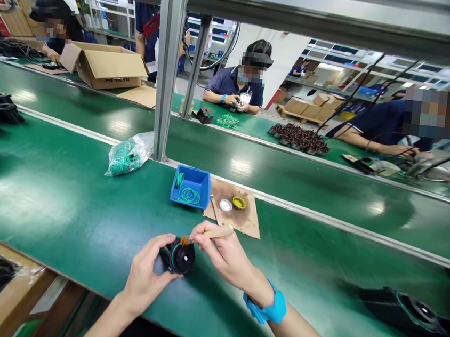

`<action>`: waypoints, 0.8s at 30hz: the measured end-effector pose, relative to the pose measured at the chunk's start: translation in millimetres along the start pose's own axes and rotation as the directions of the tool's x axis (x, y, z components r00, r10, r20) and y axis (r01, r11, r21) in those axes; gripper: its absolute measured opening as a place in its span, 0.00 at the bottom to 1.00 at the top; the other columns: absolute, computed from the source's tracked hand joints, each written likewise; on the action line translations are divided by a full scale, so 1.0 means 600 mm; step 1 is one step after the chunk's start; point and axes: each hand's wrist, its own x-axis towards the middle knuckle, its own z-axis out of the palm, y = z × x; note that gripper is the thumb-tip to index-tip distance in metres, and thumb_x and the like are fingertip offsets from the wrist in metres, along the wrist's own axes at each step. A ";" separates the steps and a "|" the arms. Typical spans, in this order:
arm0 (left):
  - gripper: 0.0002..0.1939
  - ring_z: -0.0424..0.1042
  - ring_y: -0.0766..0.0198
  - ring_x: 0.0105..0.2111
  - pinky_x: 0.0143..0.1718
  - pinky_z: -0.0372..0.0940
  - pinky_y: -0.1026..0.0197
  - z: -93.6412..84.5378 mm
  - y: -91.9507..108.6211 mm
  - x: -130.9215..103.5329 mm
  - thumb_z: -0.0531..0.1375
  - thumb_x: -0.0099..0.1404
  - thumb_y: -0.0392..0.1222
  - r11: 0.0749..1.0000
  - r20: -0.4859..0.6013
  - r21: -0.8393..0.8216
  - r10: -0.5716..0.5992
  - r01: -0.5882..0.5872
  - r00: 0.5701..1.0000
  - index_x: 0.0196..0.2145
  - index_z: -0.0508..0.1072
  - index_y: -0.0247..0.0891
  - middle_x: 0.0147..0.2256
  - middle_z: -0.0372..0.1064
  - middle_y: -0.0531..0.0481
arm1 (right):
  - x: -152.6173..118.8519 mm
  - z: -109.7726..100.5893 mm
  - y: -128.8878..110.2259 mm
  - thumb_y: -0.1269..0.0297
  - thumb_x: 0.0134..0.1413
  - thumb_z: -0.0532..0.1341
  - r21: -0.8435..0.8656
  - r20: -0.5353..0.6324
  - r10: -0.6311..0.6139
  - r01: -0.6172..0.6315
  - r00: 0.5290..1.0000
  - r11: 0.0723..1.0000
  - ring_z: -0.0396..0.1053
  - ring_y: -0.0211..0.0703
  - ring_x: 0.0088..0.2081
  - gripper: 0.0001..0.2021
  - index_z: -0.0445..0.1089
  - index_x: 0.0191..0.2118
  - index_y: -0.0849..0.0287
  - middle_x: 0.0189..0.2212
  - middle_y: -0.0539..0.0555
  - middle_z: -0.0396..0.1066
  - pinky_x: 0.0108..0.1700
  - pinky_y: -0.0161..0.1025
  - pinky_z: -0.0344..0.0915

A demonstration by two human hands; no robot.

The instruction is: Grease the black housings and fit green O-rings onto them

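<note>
My left hand point(146, 274) grips a round black plastic part point(183, 260) from its left side, close above the green bench. A green rubber ring point(173, 257) runs around that part. Between the fingers of my right hand point(222, 251) is a brush point(218, 232) with a pale wooden handle, and its orange bristles touch the top of the part by the ring. A blue band circles my right wrist. Beyond my hands stands a blue bin point(208, 191) with green rings point(189, 196) in it.
Brown cardboard point(249, 222) carries a yellow cap point(239, 202), a white lid point(225, 205) and another brush. A plastic bag of green rings point(127, 155) lies by the metal post point(166, 76). Black parts point(407, 311) stand at right. Co-workers sit across the bench.
</note>
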 end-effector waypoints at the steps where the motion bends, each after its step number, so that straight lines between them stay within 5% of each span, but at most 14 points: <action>1: 0.27 0.76 0.53 0.47 0.49 0.72 0.52 0.002 0.003 0.001 0.71 0.54 0.37 1.000 -0.006 0.004 0.017 -0.017 1.000 0.51 0.68 0.41 0.47 0.75 0.44 | -0.002 0.000 -0.004 0.62 0.69 0.50 0.003 -0.001 -0.009 0.009 1.000 1.000 0.69 0.37 0.28 0.19 0.70 0.27 0.60 0.29 0.54 0.73 0.31 0.33 0.67; 9: 0.24 0.75 0.53 0.44 0.45 0.73 0.52 0.020 0.019 0.001 0.70 0.55 0.39 0.997 -0.086 0.068 0.054 -0.048 0.995 0.47 0.69 0.40 0.42 0.74 0.45 | -0.029 0.007 -0.016 0.63 0.67 0.53 -0.103 -0.245 0.016 -0.042 0.969 0.994 0.68 0.35 0.23 0.18 0.68 0.25 0.58 0.24 0.52 0.72 0.24 0.32 0.64; 13: 0.21 0.75 0.54 0.42 0.42 0.73 0.53 0.023 0.025 0.003 0.69 0.57 0.42 0.996 -0.100 0.078 0.052 -0.044 0.994 0.47 0.68 0.40 0.42 0.74 0.45 | -0.042 0.029 -0.020 0.64 0.68 0.53 -0.169 -0.213 -0.019 -0.018 0.977 0.985 0.68 0.35 0.24 0.14 0.69 0.30 0.57 0.25 0.51 0.71 0.26 0.32 0.64; 19: 0.17 0.75 0.56 0.41 0.41 0.72 0.55 0.024 0.026 0.006 0.64 0.59 0.36 0.996 -0.129 0.074 0.056 -0.046 0.990 0.46 0.69 0.39 0.40 0.74 0.45 | -0.076 0.056 -0.028 0.70 0.68 0.51 -0.320 -0.103 -0.247 0.203 0.964 0.925 0.66 0.38 0.26 0.09 0.64 0.35 0.58 0.27 0.52 0.72 0.28 0.36 0.62; 24: 0.19 0.75 0.55 0.41 0.41 0.72 0.55 0.022 0.021 0.008 0.64 0.55 0.33 0.999 -0.122 0.041 -0.031 0.036 0.992 0.45 0.70 0.40 0.41 0.74 0.46 | -0.093 0.037 -0.027 0.70 0.67 0.48 -0.389 0.026 -0.217 0.210 0.976 0.897 0.62 0.39 0.25 0.10 0.63 0.34 0.58 0.25 0.53 0.69 0.27 0.37 0.60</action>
